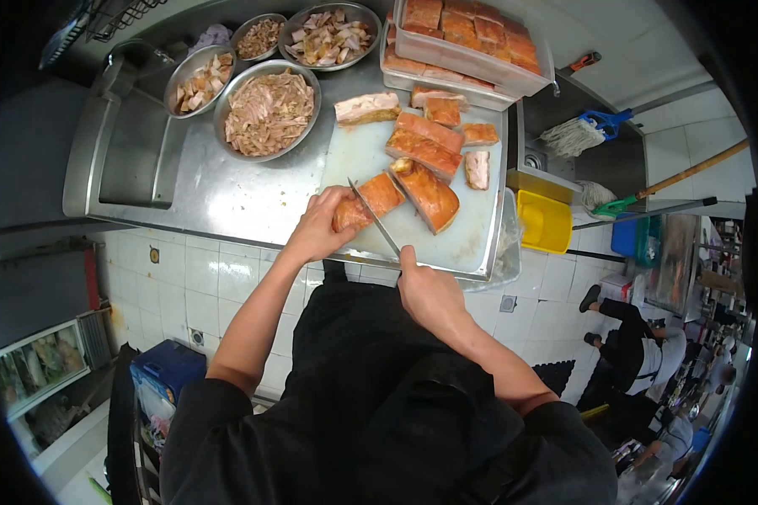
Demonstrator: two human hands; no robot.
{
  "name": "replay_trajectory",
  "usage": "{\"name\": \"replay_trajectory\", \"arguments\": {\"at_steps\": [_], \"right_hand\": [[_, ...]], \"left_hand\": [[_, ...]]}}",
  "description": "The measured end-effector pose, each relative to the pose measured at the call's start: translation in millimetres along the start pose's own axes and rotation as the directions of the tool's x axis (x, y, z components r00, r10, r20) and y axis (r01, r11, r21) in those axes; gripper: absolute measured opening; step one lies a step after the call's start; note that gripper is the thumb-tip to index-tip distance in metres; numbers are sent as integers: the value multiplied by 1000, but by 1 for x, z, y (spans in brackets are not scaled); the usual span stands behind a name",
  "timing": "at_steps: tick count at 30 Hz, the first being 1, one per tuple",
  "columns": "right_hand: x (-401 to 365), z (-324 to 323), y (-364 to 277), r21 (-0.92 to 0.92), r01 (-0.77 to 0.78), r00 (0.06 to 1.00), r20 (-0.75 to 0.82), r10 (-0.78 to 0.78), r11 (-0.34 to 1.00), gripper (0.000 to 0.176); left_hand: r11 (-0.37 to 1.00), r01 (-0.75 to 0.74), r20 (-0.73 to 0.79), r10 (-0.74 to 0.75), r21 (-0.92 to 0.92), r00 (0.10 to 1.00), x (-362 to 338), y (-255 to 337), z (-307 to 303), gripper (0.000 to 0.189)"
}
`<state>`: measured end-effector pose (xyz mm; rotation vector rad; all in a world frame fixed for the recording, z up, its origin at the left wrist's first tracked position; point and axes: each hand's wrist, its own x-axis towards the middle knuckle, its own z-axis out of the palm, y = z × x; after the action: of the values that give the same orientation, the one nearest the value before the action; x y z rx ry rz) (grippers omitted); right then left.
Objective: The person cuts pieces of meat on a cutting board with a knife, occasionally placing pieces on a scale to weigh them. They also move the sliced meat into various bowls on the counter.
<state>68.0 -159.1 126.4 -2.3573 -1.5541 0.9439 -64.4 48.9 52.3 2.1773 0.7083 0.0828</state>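
Note:
My right hand (430, 289) is closed round the handle of a knife (381, 225). The blade lies across a slab of roast pork (382, 195) with orange-brown skin, near the front of the white cutting board (467, 240). At the slab's left end, my left hand (320, 225) grips the meat, fingers curled over it close to the blade. A thicker pork chunk (434, 199) sits just right of the slab. Behind it are a larger pork block (424, 143) and several smaller pieces, among them a pale-sided strip (367, 108) at the board's back left.
Steel bowls of cut meat, including a large bowl (219, 114) of slices, stand left on the steel counter (202, 181). Stacked plastic tubs (514, 88) of pork are at the back. A sink (139, 160) lies far left. Mops (577, 130), a yellow bin (544, 221) and other people (640, 345) are right.

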Motion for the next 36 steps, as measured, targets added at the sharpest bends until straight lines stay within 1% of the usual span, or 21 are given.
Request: {"name": "replay_trajectory", "arguments": {"at_steps": [5, 8, 10, 14, 16, 17, 18, 19, 21, 22, 23, 25, 26, 27, 28, 29, 30, 31, 32, 35, 36], "right_hand": [[3, -1, 3, 17, -17, 1000, 25, 16, 1000, 19], [3, -10, -1, 33, -31, 997, 78, 28, 999, 20], [3, -12, -1, 26, -47, 992, 122, 44, 999, 19], [7, -9, 0, 38, -55, 991, 121, 50, 998, 19], [8, -5, 1, 39, -61, 993, 108, 57, 997, 19], [9, -3, 2, 39, -60, 993, 107, 55, 997, 19], [10, -1, 3, 40, -62, 991, 118, 57, 997, 19], [10, 0, 3, 41, -65, 990, 130, 60, 997, 19], [11, -1, 4, 40, -67, 989, 136, 61, 997, 18], [11, 0, 4, 38, -68, 988, 142, 62, 997, 18], [11, 0, 4, 38, -67, 988, 143, 61, 997, 18], [11, 1, 4, 44, -66, 988, 141, 59, 997, 17], [11, 0, 3, 43, -63, 988, 141, 56, 997, 17], [11, -1, 2, 39, -63, 988, 144, 57, 997, 16], [11, -3, 1, 34, -64, 988, 145, 58, 997, 16], [10, -5, -1, 31, -64, 988, 142, 59, 997, 16], [10, -8, -5, 13, -68, 985, 157, 66, 998, 15], [8, -12, -8, -4, -75, 982, 175, 75, 997, 15], [7, -15, -11, -11, -82, 981, 176, 83, 997, 15], [9, -20, -17, -26, -87, 979, 182, 91, 996, 14], [12, -20, -19, -24, -83, 985, 152, 86, 996, 14]], "left_hand": [[1000, -7, -11, 7, 4, 1000, 3, -5, 3, 60], [1000, -2, -8, 2, -24, 1000, 2, -6, 2, 59], [999, -31, -16, 31, -11, 999, 1, -7, 2, 60], [1000, 15, 8, -14, -24, 1000, 2, -6, 0, 60], [983, -178, -78, 174, -54, 982, 2, -13, -3, 43], [983, -178, -79, 173, -53, 982, 2, -20, -10, 43], [964, 2, -78, -24, -267, 997, 4, -29, -20, 31], [867, 175, -34, -215, -466, 976, 5, -38, -30, 20], [922, 148, -325, -272, -358, 906, 7, -52, -40, 8], [914, 135, -359, -282, -382, 890, 7, -55, -41, 11], [914, 135, -360, -282, -382, 889, 8, -56, -36, 11], [914, 61, -386, -229, -401, 894, 13, -45, -15, 11], [936, -13, -436, -152, -352, 887, 13, -32, 2, 10], [952, -39, -432, -101, -303, 896, 12, -22, 18, 9], [923, 31, -380, -189, -384, 906, 12, -2, 30, 9], [922, 28, -381, -187, -386, 905, 13, 1, 37, 9], [986, -11, -490, -74, -167, 869, 14, 1, 45, 9], [998, -28, -566, 56, 59, 822, 15, 0, 52, 10], [998, -54, -600, 69, 43, 797, 16, -3, 57, 12], [996, -85, -595, 67, -3, 801, 13, -4, 58, 11], [996, -91, -594, 67, -10, 801, 14, -7, 59, 11]]}}
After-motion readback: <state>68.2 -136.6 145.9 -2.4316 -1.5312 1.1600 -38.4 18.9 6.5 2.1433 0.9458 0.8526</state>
